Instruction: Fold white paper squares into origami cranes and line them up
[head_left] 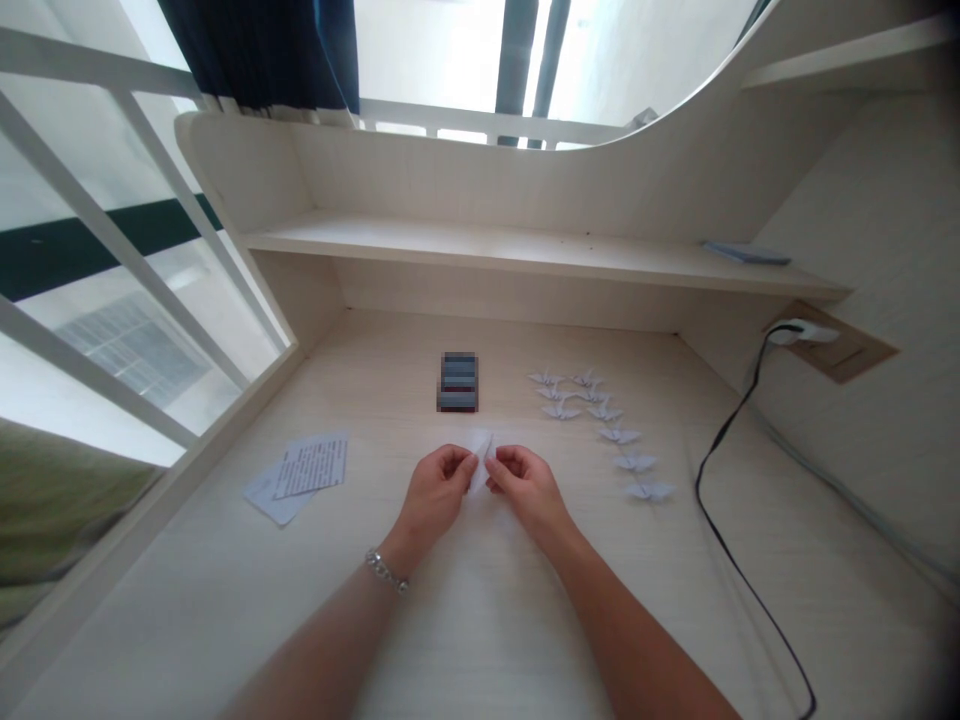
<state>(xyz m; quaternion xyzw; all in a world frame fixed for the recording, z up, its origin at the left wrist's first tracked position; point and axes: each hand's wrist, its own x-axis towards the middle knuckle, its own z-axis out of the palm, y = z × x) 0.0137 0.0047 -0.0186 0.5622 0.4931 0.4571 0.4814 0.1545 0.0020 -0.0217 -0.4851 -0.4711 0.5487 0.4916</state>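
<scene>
Both my hands meet over the middle of the pale wooden desk (480, 620). My left hand (436, 490), with a bracelet on its wrist, and my right hand (525, 487) each pinch one side of a small folded white paper piece (481, 456) held just above the desk. All fingers are curled round the paper. To the right lie several finished white paper cranes (600, 420), set out in a curving row.
A dark blurred rectangular object (457, 381) sits behind my hands. Printed paper sheets (304, 472) lie at the left. A black cable (731, 470) runs from a wall socket (806, 335) across the desk's right side. A shelf (525, 250) holds a thin booklet (746, 253).
</scene>
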